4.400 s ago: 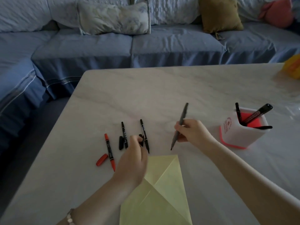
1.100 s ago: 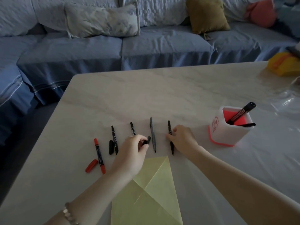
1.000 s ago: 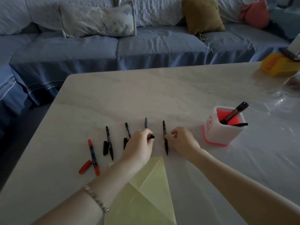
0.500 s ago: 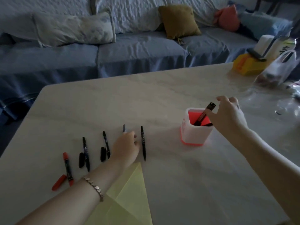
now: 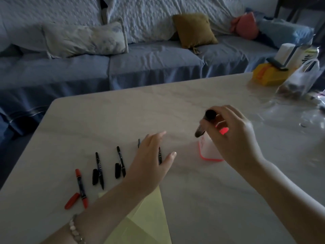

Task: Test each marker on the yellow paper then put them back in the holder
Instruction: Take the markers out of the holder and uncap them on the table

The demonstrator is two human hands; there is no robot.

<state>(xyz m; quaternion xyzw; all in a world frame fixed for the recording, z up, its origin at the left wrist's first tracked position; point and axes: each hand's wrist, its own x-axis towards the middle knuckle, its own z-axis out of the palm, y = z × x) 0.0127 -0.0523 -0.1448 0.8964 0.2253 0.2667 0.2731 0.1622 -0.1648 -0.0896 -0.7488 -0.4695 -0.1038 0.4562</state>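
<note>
My right hand (image 5: 232, 138) grips a thick black marker (image 5: 205, 123) and holds it in the air above the white holder with the red rim (image 5: 209, 152), which it mostly hides. My left hand (image 5: 151, 162) hovers flat with fingers spread over two thin black markers (image 5: 160, 155) lying on the table. To the left lie two more black markers (image 5: 99, 169) with their caps off beside them, and a red marker (image 5: 80, 185) with its red cap (image 5: 71, 200). The folded yellow paper (image 5: 146, 215) sits at the near edge, partly under my left forearm.
The marble table (image 5: 123, 117) carries a yellow box (image 5: 269, 76), a plastic bag (image 5: 299, 81) and clear wrap at the far right. A blue sofa with cushions (image 5: 140, 64) runs behind the table.
My right hand has lifted the thick black marker out of the holder. My left hand has let go of the thin marker and opened flat. The view has swung right.
</note>
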